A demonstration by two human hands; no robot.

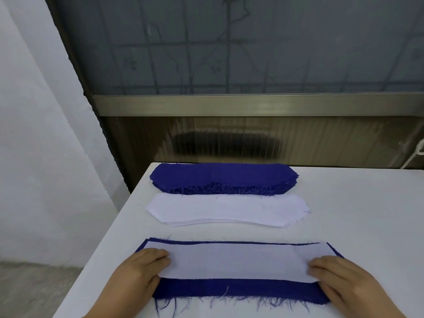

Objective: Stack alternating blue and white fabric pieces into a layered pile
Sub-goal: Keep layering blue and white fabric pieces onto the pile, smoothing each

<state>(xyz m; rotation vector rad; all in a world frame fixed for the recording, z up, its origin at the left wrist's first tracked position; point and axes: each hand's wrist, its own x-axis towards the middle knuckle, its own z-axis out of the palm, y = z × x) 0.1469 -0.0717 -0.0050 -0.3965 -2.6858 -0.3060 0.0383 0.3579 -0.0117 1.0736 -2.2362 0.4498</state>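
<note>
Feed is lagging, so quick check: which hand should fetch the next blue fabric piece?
Probably the left hand: the frayed blue fabric stack sits slightly left of centre on the white table. The right hand can hold the white fabric piece.

Right of the white stack (227,210) the table (362,214) lies bare; behind it the blue stack (223,177) blocks the far edge.

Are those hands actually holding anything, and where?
Nothing is gripped. The left hand and right hand press flat on the two ends of the white piece.
</note>
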